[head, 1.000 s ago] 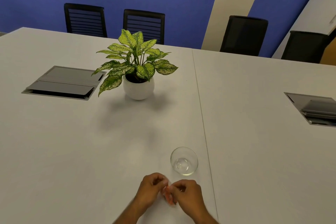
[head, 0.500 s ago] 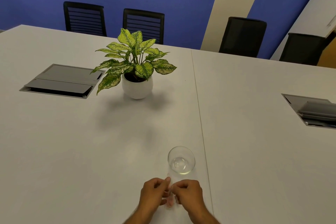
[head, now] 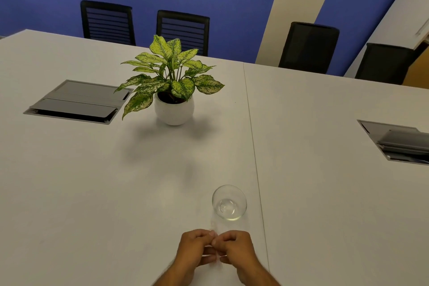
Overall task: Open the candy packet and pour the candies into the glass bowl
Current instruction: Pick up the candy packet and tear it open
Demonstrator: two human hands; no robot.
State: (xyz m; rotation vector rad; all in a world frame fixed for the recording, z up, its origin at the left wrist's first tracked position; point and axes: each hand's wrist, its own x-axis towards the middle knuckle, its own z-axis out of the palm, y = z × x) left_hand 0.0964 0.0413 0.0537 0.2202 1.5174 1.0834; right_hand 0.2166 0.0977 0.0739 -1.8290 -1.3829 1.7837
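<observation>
A small clear glass bowl (head: 229, 202) stands empty on the white table (head: 92, 193), just beyond my hands. My left hand (head: 196, 251) and my right hand (head: 236, 249) are pressed together near the front edge, fingertips meeting. Both pinch a small candy packet (head: 216, 256) between them; it is almost wholly hidden by my fingers, only a pale sliver shows. Whether the packet is torn I cannot tell.
A potted plant (head: 173, 90) in a white pot stands mid-table. Cable hatches are set into the table at the left (head: 76, 102) and right (head: 399, 144). A seam (head: 255, 158) runs down the tabletop right of the bowl. Black chairs (head: 308, 46) line the far side.
My hands have drawn closer together and slightly toward me, and the pink of the packet seen earlier is now covered by my fingers. The bowl has not moved.
</observation>
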